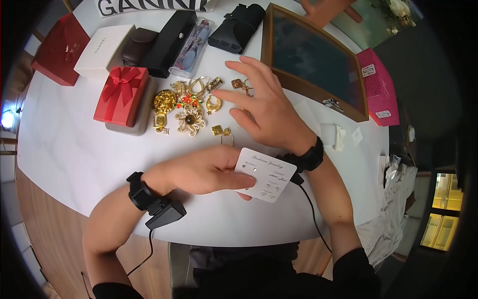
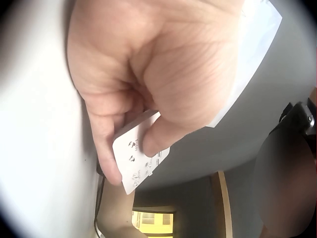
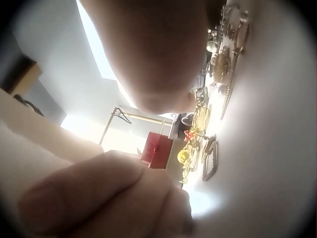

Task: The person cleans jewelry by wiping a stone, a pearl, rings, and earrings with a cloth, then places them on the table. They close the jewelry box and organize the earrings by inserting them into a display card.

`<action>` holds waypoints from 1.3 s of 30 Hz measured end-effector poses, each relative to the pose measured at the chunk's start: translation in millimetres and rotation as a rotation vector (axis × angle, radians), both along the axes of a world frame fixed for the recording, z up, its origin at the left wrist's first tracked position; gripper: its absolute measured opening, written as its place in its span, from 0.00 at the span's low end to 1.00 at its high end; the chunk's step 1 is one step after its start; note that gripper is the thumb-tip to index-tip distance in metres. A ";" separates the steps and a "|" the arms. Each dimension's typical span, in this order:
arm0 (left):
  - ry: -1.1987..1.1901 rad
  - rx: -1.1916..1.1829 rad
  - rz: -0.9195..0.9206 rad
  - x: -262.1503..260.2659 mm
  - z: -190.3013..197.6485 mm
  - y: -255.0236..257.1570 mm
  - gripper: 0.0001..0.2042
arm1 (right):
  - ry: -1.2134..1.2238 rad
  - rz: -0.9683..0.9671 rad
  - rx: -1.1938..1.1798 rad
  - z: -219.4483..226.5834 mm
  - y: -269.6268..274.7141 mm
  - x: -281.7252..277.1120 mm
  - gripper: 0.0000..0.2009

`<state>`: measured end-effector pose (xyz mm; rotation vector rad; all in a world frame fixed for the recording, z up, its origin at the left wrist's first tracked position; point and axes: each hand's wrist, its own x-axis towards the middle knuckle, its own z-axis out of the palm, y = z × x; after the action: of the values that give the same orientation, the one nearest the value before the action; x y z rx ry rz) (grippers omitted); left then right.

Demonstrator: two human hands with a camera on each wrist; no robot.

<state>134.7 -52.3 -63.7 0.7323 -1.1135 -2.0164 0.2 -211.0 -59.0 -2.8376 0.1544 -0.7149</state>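
My left hand (image 1: 196,169) pinches a white earring card (image 1: 267,175) between thumb and fingers, near the table's front edge. "Fashion Jewelry" is printed on the card, and small stud earrings sit in rows on it; the left wrist view shows the thumb lying across the card (image 2: 132,157). My right hand (image 1: 271,107) reaches over the right side of the jewelry with fingers spread and nothing gripped. Its index fingertip overlaps the gold pieces beside a crescent-shaped gold earring (image 1: 213,104). Nearby lie a flower brooch (image 1: 190,120) and square gold drop earrings (image 1: 221,130).
A red gift box with a bow (image 1: 122,97) stands left of the jewelry. Behind are a white box (image 1: 103,50), a black case (image 1: 172,42), a clear glasses case (image 1: 192,47) and a black pouch (image 1: 236,27). A wooden-framed glass-lidded box (image 1: 313,55) stands at the right, by a pink box (image 1: 378,89).
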 end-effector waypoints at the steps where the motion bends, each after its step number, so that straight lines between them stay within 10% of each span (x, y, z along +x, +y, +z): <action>1: 0.000 0.000 -0.001 0.1 -0.2 -0.6 0.15 | 0.022 0.014 0.011 -2.9 0.7 -0.2 0.14; 39: -0.045 -0.070 -0.059 -1.0 -5.7 -0.2 0.16 | 0.032 0.029 -0.012 -1.6 2.4 6.0 0.10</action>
<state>133.7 -52.5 -69.3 0.7200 -1.2385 -2.0080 6.2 -208.6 -60.7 -2.8581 0.1137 -0.6666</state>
